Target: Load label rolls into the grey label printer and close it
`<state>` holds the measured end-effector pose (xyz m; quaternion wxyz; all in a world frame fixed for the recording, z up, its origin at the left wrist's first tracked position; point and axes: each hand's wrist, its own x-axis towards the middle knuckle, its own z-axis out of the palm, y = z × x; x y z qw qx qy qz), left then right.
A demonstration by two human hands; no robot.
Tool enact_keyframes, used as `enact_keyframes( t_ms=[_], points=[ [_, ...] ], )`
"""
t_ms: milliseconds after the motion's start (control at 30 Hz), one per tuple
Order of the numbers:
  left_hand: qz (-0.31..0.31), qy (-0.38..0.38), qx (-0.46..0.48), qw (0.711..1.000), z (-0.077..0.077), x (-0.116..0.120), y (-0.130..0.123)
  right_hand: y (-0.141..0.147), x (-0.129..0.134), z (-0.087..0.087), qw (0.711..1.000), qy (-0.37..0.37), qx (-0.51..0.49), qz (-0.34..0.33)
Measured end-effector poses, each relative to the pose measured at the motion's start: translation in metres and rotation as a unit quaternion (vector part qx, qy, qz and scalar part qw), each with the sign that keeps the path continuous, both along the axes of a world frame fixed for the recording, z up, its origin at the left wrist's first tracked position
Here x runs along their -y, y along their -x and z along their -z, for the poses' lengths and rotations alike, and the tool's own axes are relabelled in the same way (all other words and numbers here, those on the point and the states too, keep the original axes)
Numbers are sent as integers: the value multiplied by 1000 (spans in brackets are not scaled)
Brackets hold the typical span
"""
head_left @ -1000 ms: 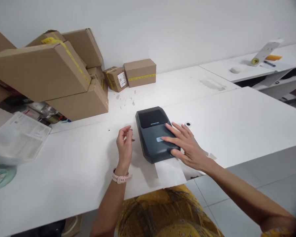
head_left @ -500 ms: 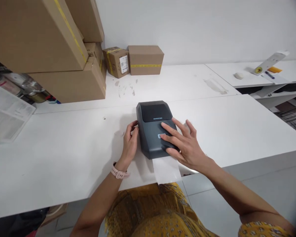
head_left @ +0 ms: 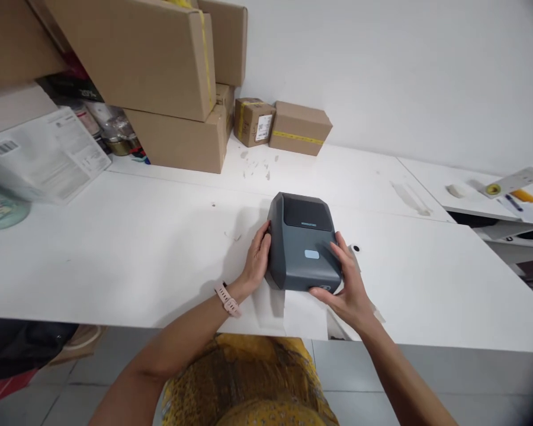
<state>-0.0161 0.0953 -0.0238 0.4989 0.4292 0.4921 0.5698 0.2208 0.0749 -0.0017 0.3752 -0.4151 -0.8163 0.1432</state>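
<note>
A dark grey label printer (head_left: 308,245) with a light blue button stands on the white table (head_left: 160,248). From its front hangs a strip of white paper (head_left: 305,313) that reaches the table's near edge. My left hand (head_left: 257,257), above a pink watch band, grips the printer's left side. On the other side my right hand (head_left: 349,284) holds the front right corner, its thumb along the lower front edge and its fingers on the right side. Just right of the printer a small white item with a dark round spot (head_left: 356,249) shows partly.
Large cardboard boxes (head_left: 173,139) are stacked at the back left, and two smaller boxes (head_left: 299,127) stand by the wall. A clear-wrapped package (head_left: 53,157) lies at the left. At the far right are a tape roll (head_left: 493,189) and a pen (head_left: 514,203).
My right hand has moved off the printer's top, where its fingers were spread near the button, to its front right corner. The view has turned left.
</note>
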Motion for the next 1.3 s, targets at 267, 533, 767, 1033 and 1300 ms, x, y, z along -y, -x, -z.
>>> enact_keyframes(
  t_ms=[267, 533, 767, 1033, 1300],
  points=[
    [-2, -2, 12, 1000, 7, 3, -3, 11, 9, 1, 996, 53, -50, 47],
    [-49, -37, -1, 998, 6, 12, -9, 12, 11, 26, 986, 99, -128, 38],
    [-100, -61, -8, 993, 6, 25, -23, 17, 24, 44, 973, 108, -186, 84],
    [-56, -82, 2, 995, 12, 30, -23, 27, 30, 33, 969, 98, -196, 117],
    [-38, -71, -24, 996, 17, 32, -20, 31, 32, 39, 964, 99, -198, 148]
  ],
)
